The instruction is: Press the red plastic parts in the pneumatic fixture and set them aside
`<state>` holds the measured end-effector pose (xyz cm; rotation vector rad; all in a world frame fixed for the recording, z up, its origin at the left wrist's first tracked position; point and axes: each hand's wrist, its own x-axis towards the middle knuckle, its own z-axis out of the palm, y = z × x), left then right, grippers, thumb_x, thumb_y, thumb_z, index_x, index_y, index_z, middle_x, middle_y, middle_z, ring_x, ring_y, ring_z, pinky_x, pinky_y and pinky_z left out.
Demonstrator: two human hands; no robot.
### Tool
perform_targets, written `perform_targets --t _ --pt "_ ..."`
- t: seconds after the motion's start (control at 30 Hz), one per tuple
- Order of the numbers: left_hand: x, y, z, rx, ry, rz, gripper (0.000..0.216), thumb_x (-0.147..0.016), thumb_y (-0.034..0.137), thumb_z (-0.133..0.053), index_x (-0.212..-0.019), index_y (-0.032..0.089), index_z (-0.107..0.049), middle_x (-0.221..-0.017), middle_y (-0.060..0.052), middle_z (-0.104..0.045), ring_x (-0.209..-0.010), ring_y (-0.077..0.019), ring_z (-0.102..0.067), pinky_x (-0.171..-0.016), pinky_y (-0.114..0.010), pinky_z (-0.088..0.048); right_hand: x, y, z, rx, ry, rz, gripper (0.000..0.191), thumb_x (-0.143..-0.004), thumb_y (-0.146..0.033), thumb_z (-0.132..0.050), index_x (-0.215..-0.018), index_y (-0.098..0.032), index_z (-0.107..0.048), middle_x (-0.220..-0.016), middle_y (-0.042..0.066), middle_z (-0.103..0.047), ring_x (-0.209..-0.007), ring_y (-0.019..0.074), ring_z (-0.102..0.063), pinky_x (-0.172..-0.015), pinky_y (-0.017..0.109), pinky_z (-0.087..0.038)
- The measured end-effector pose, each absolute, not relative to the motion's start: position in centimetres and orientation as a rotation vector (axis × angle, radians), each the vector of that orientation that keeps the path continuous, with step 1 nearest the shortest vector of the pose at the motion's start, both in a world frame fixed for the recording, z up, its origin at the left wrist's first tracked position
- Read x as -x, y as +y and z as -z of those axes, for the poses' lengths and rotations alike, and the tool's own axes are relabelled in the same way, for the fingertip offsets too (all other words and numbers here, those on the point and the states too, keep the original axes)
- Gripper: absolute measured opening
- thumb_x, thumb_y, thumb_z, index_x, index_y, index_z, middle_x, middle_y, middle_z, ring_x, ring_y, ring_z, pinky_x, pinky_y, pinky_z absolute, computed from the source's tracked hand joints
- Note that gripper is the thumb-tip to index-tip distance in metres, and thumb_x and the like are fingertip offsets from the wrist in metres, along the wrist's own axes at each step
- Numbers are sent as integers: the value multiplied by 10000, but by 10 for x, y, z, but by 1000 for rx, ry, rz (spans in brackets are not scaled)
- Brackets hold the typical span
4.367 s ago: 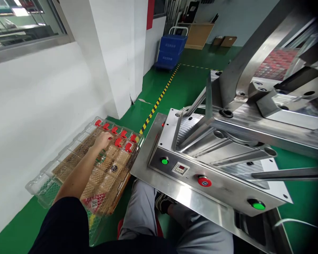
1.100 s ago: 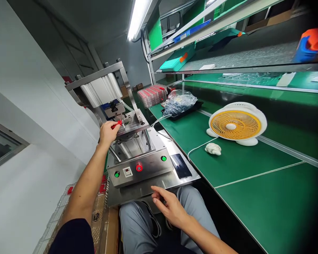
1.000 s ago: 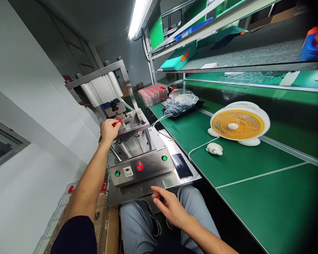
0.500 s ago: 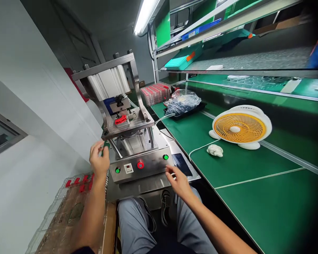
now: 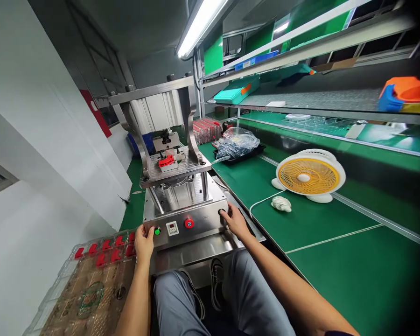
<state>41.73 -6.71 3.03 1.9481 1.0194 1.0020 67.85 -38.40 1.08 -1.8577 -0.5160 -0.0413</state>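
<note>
A bench press point(image 5: 161, 112) with a metal frame stands before me, a red plastic part point(image 5: 166, 161) seated in the fixture on its plate. My left hand point(image 5: 144, 246) is at the left corner of the steel control box point(image 5: 199, 228), thumb at the edge of the lit green button point(image 5: 157, 231) and fingers along the side. At the right corner, my right hand point(image 5: 236, 221) has its thumb on the right button point(image 5: 221, 212), mostly covered, and its fingers over the side. Both hands are open and hold nothing. Between the buttons are a red knob point(image 5: 189, 223) and a small display point(image 5: 172, 228).
Clear plastic trays point(image 5: 91, 298) with several red parts lie at lower left. On the green bench point(image 5: 336, 270) stand a yellow-and-white fan point(image 5: 308, 175), a crumpled white cloth point(image 5: 281, 204) and a bagged black tray point(image 5: 240, 144). Stacked trays point(image 5: 206, 130) sit farther back. A shelf point(image 5: 322, 95) runs above.
My left hand has come down from beside the press frame to the left green button. My right hand has moved up onto the right button. The view has shifted slightly.
</note>
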Motion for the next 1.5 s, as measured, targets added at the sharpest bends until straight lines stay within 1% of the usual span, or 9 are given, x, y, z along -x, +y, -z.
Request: perform_targets --t 0.1,0.27,0.47,0.6,0.77,0.93,1.17,1.33,1.5 --pt "-418 -68 -24 -1920 998 -1004 498 -845 533 -622 -1212 196 -598 -1225 -160 -713 -1173 -311 -692 -1060 -474 -544 -677 -384 -9 1838 -495 54 760 -824 -642 -560 -1378 -122 -571 -1341 183 -623 -1158 322 -593 -1020 456 -456" --pt "-418 -69 -14 -1914 997 -961 667 -746 549 -744 -1295 216 -565 -1321 -170 -653 -1213 -341 -665 -1038 -488 -558 -678 -383 -4 1814 -462 66 765 -813 -671 -556 -1347 -124 -587 -1305 174 -638 -1121 323 -604 -1005 461 -460" --pt "-417 -83 -22 -2073 1035 -1048 658 -829 531 -670 -1361 167 -541 -1426 -222 -583 -1390 -371 -533 -1169 -513 -441 -671 -381 -10 1879 -465 90 744 -838 -636 -522 -1357 -107 -599 -1258 173 -655 -1072 314 -609 -971 451 -479" --pt "-414 -100 -38 -2091 1049 -1059 654 -848 495 -658 -1379 138 -521 -1383 -241 -604 -1338 -360 -575 -1138 -511 -473 -669 -387 -17 1924 -482 26 655 -877 -570 -537 -1353 -127 -619 -1253 149 -677 -1063 292 -635 -947 410 -500" --pt "-414 -120 -91 -2146 891 -1392 554 -910 479 -581 -1357 154 -534 -1347 -216 -616 -1269 -299 -610 -1051 -446 -543 -683 -430 -27 1931 -449 2 507 -889 -517 -550 -1211 -160 -710 -1066 118 -747 -931 279 -680 -888 394 -520" --pt "-440 -130 -187 -2362 509 -1569 335 -952 384 -537 -1200 181 -634 -1235 -159 -676 -1212 -241 -644 -1039 -407 -541 -714 -509 -14 2116 -252 207 441 -863 -480 -559 -1116 -170 -745 -961 123 -751 -872 292 -685 -834 385 -522" --pt "-522 -128 -299 -2686 260 -1471 231 -905 319 -569 -1019 184 -717 -1153 -125 -720 -1147 -245 -641 -1076 -407 -471 -735 -592 33 2182 -24 273 413 -800 -444 -533 -1012 -165 -751 -859 127 -744 -748 292 -676 -760 395 -538" --pt "-570 -134 -322 -2898 508 -1156 275 -905 437 -585 -959 214 -738 -1078 -128 -713 -1090 -295 -615 -1033 -444 -448 -729 -589 33 2203 -93 209 418 -774 -495 -503 -956 -214 -755 -890 104 -753 -794 304 -688 -783 412 -542" --pt "-587 -146 -323 -2953 740 -1131 263 -893 480 -590 -938 244 -697 -1010 -142 -669 -1039 -341 -574 -944 -476 -452 -730 -589 33 2185 -132 199 397 -782 -512 -495 -910 -243 -758 -895 87 -757 -810 302 -693 -760 401 -543"
